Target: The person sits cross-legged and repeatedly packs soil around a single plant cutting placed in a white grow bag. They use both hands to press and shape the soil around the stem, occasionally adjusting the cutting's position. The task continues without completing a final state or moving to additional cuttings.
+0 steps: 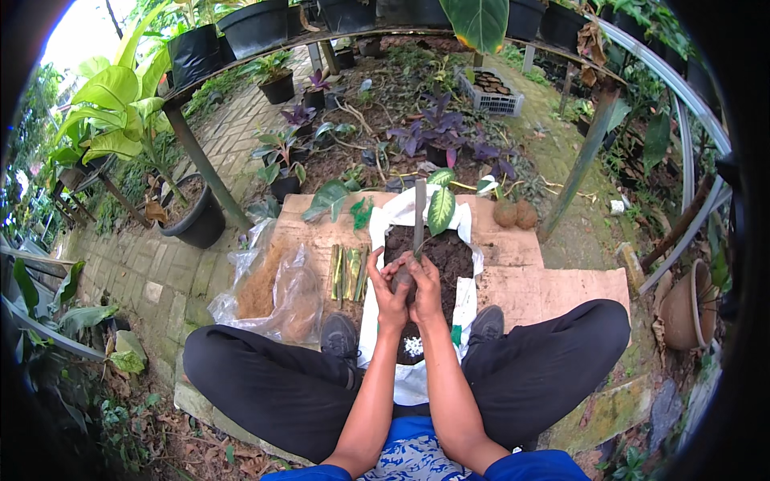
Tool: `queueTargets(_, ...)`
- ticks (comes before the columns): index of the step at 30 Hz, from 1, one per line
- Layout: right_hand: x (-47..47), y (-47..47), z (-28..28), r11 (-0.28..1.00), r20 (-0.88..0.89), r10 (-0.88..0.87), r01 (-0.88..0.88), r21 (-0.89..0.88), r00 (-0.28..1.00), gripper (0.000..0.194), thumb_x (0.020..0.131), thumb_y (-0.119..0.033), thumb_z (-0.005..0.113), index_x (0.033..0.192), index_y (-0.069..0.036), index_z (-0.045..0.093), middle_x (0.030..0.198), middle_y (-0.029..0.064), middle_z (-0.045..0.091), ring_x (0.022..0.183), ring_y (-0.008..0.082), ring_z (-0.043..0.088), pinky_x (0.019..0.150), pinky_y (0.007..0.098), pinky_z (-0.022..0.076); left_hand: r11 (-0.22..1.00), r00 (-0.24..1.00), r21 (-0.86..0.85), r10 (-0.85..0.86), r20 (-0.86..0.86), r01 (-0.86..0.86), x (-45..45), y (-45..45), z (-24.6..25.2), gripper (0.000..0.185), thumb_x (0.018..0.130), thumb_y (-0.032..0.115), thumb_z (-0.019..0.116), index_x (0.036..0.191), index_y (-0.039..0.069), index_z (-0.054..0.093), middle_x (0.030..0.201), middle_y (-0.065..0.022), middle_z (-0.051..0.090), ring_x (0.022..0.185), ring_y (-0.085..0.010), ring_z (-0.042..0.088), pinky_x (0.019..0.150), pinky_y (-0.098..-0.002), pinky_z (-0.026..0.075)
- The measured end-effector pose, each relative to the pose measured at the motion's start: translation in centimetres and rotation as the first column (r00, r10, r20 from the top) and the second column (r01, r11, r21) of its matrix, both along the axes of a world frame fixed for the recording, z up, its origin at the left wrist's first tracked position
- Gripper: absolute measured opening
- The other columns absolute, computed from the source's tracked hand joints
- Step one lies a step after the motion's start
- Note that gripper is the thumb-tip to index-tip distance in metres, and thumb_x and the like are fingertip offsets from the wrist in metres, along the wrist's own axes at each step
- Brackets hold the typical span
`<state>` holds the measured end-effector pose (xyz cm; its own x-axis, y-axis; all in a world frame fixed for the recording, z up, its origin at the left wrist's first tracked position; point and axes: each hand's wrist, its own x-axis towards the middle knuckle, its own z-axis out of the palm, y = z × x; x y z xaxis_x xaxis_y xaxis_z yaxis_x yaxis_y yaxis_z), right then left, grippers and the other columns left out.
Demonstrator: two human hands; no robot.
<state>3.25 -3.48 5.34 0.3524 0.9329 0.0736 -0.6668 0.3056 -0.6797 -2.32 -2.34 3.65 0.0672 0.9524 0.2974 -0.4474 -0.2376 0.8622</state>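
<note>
My left hand and my right hand are cupped together around a dark lump of soil, mostly hidden by the fingers. From the top of the lump rise a thin flat grey-brown stick and a young plant with cream-and-green variegated leaves, apparently a dieffenbachia. Beneath my hands lies an opened white sack holding dark potting soil. White granules sit on the soil at the sack's near end.
Cardboard lies under the sack. To the left are cut green stems and a clear plastic bag of brown fibre. Two brown balls rest at the right. Potted plants and a raised shelf stand beyond.
</note>
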Motion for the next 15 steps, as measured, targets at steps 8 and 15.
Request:
queueTargets(8, 0.0, 0.1, -0.7, 0.996, -0.043, 0.079, -0.078, 0.037, 0.996, 0.017, 0.085, -0.015, 0.056, 0.088, 0.001, 0.053, 0.076, 0.0072, 0.057, 0.067, 0.0147, 0.057, 0.062, 0.0273, 0.0468, 0.987, 0.987, -0.157, -0.062, -0.149, 0.038, -1.1, 0.8, -0.7, 0.048, 0.082, 0.031, 0.062, 0.115, 0.003, 0.041, 0.092, -0.0071, 0.056, 0.083, -0.0111, 0.051, 0.072, -0.0241, 0.042)
queueTargets(15, 0.4, -0.2, 0.0, 1.0, -0.079, 0.003, -0.005, -0.023, 0.997, 0.016, 0.084, -0.015, 0.055, 0.09, -0.001, 0.051, 0.078, 0.0095, 0.057, 0.066, 0.0163, 0.056, 0.062, 0.0276, 0.0473, 0.989, 0.99, -0.057, -0.14, -0.03, 0.138, -0.4, 0.7, -0.1, 0.042, 0.081, 0.027, 0.059, 0.111, 0.002, 0.044, 0.085, -0.0038, 0.049, 0.079, -0.0109, 0.044, 0.075, -0.0249, 0.037)
